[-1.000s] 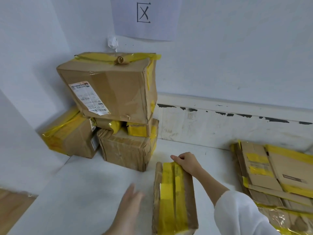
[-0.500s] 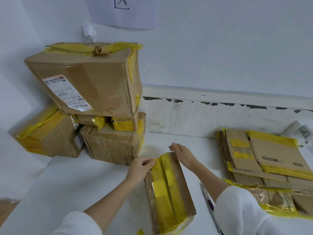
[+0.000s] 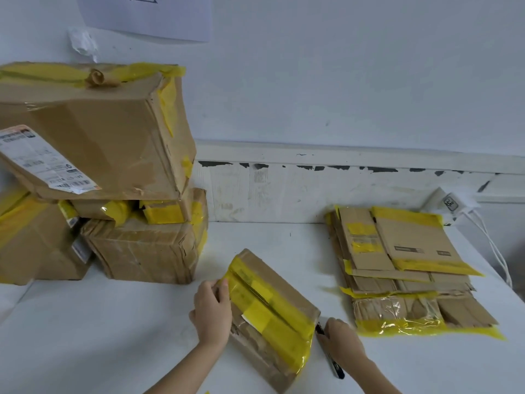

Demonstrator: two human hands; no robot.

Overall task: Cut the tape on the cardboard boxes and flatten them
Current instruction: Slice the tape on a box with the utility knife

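Both my arms come up from the lower edge of the frame, and both are bare from the forearm down. No sleeve shows on either one here. My left hand (image 3: 211,311) sits just left of the frame's middle, low down; it wears no glove, no ring and no watch, and the wrist below it has no band. My right hand (image 3: 342,341) is lower and further right, also ungloved, with nothing on the fingers that I can see. The nails on my left thumb and forefinger look short and plain, with no polish. The right hand's nails are too small and turned away to tell.
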